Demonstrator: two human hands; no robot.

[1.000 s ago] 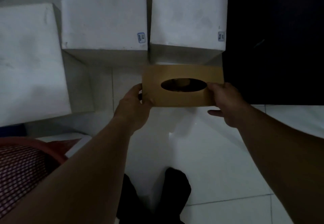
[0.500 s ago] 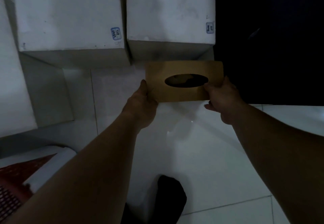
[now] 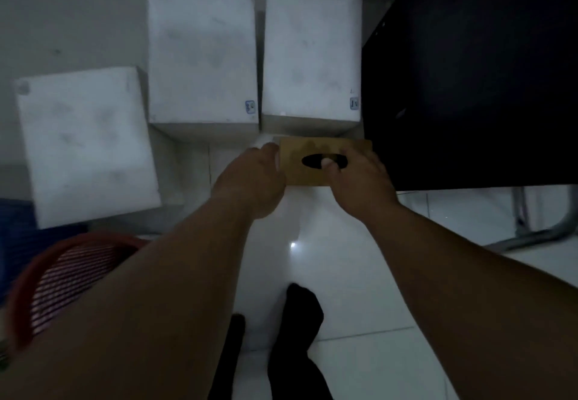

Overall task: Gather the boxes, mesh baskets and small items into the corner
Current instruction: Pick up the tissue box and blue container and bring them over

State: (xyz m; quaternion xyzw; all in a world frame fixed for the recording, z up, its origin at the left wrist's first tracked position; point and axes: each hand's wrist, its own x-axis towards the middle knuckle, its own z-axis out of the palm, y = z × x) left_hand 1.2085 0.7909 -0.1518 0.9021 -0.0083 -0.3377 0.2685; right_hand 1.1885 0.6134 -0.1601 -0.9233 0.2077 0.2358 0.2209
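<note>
Both hands, left hand (image 3: 250,177) and right hand (image 3: 356,177), close on the brown tissue box (image 3: 308,165) low on the floor against 2 white boxes (image 3: 309,55), risk: jams crooked beside the black tabletop (image 3: 469,71).

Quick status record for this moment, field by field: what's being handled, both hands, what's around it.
item in hand: brown tissue box, oval slot on top
left hand: gripping the box's left end
right hand: on top of the box, a fingertip at the slot
box position: low over the floor, against the front of the right white box, beside the black cabinet
nearby: two more white boxes, red mesh basket lower left
</note>
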